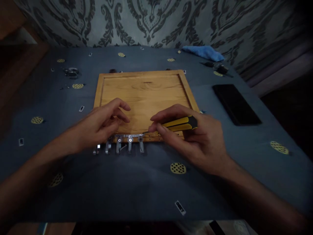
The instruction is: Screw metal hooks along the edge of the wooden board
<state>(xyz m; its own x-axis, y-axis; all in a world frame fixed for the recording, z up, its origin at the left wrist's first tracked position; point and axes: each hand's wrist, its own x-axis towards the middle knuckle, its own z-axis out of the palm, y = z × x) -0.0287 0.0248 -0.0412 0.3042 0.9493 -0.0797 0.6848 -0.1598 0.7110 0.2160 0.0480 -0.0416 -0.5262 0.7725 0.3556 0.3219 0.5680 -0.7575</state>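
A wooden panel with a raised frame (141, 98) lies flat on the cloth-covered table. Along its near edge runs a row of several metal hooks (130, 143), fixed with screws and jutting toward me. My right hand (195, 140) grips a yellow and black screwdriver (179, 124), its shaft pointing left so that the tip is close to the rightmost hook. Bare screw holes show in the wood to the right of that hook. Over the panel's left near corner is my left hand (105, 120), fingers apart and slightly curled, with nothing visible in it; it hides part of the hook row.
A black phone (236, 104) lies on the right of the table. Farther back are a blue cloth (204, 52) and a dark tool (220, 68) I cannot make out. Small metal parts (71, 72) sit at the back left. A patterned wall (146, 23) closes off the far side.
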